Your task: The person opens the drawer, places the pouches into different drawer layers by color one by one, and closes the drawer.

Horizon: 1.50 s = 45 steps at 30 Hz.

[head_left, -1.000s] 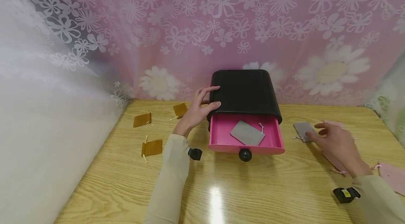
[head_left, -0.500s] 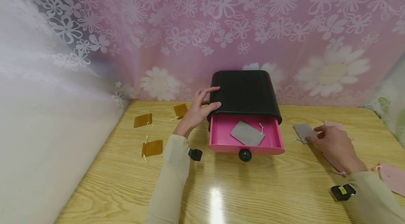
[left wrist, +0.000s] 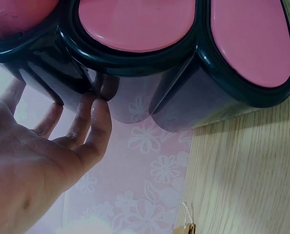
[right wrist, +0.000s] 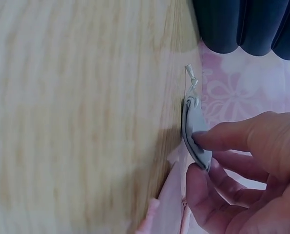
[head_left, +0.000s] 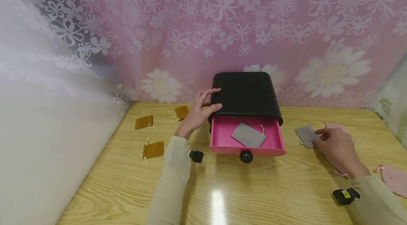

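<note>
A black drawer unit (head_left: 246, 94) stands at the back of the table with its pink drawer (head_left: 216, 135) pulled out. A grey drawstring pouch (head_left: 248, 134) lies in this drawer. My left hand (head_left: 196, 115) rests at the unit's left side, thumb and index fingertip on its top edge; in the left wrist view its other fingers touch the dark side wall. On the right, my right hand (head_left: 338, 147) pinches the edge of a second grey drawstring pouch (head_left: 306, 135) between thumb and finger. The right wrist view shows this pouch (right wrist: 196, 131) bent, its cord end away from the hand.
Several brown drawstring pouches (head_left: 153, 149) lie on the table's left. Pink pouches (head_left: 394, 178) lie to the right, some partly under my right hand. A round black knob (head_left: 246, 157) sticks out from the drawer front. A flowered curtain (head_left: 190, 34) hangs behind the table.
The grey pouch at my right hand has shifted slightly toward me, with the fingers pinching its edge. My left hand and the drawer unit have stayed in place.
</note>
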Motion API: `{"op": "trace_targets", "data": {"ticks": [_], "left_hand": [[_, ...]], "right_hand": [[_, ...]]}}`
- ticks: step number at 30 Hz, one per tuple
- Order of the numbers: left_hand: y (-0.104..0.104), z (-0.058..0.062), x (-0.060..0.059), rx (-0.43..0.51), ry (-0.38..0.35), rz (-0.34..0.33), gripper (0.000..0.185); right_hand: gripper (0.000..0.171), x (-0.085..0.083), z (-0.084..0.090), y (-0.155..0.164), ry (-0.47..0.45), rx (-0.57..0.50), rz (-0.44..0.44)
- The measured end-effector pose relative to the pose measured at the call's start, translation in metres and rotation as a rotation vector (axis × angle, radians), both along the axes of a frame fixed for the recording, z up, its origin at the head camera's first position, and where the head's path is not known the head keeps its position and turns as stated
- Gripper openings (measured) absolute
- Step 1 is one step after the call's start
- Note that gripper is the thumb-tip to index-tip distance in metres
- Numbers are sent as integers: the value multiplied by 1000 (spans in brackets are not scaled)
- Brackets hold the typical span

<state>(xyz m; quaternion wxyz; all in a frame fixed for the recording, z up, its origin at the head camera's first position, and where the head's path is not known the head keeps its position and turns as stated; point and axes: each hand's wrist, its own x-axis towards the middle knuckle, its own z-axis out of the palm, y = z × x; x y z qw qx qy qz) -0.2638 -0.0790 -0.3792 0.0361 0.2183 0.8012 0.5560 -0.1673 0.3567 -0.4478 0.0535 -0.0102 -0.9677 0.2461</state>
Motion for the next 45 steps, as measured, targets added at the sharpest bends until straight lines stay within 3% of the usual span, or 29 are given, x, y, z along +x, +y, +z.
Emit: {"op": "trace_targets", "data": {"ticks": [8, 16, 21, 29, 45], "left_hand": [[0, 1, 1, 6, -2, 0, 46], [0, 1, 0, -3, 3, 2, 47], [0, 1, 0, -2, 8, 5, 47], [0, 0, -1, 4, 9, -6, 47], [-1, -1, -3, 4, 22, -2, 49]], "right_hand": [[22, 8, -2, 0, 87, -16, -25], [20, 13, 7, -1, 117, -27, -39], [21, 16, 15, -4, 156, -20, -46], [29, 21, 33, -11, 124, -46, -80], [27, 31, 60, -35, 258, -77, -105]]}}
